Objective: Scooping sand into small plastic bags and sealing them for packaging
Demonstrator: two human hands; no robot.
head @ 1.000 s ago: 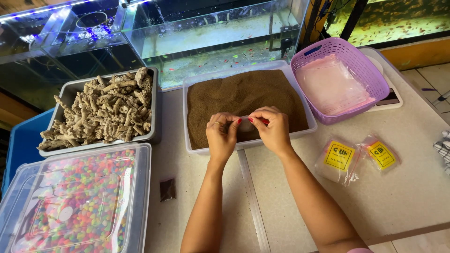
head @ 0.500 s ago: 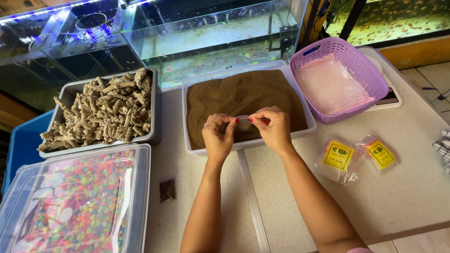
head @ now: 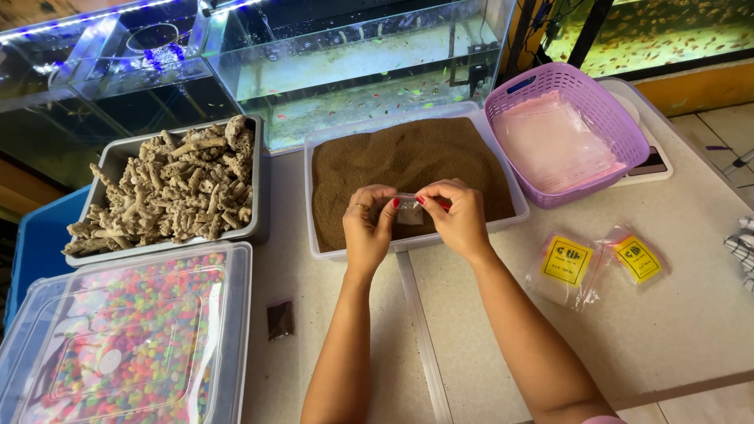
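My left hand [head: 367, 228] and my right hand [head: 455, 216] together pinch a small clear plastic bag [head: 409, 210] by its top edge. They hold it just above the near rim of a white tray [head: 330, 251] filled with fine brown granules [head: 408, 161]. The bag's lower part looks slightly brown; how much is in it I cannot tell. Both forearms reach in from the bottom of the picture.
A grey tray of pale coral pieces [head: 169, 188] stands at the left. In front of it sits a lidded clear box of coloured beads [head: 126, 338]. A purple basket of clear bags [head: 561, 133] rests on a scale. Two yellow-labelled packets [head: 597, 263], a small dark packet [head: 280, 319], fish tanks behind.
My hands have stayed over the tray's front rim, fingers shifting along the bag's top edge. Nothing else moved.
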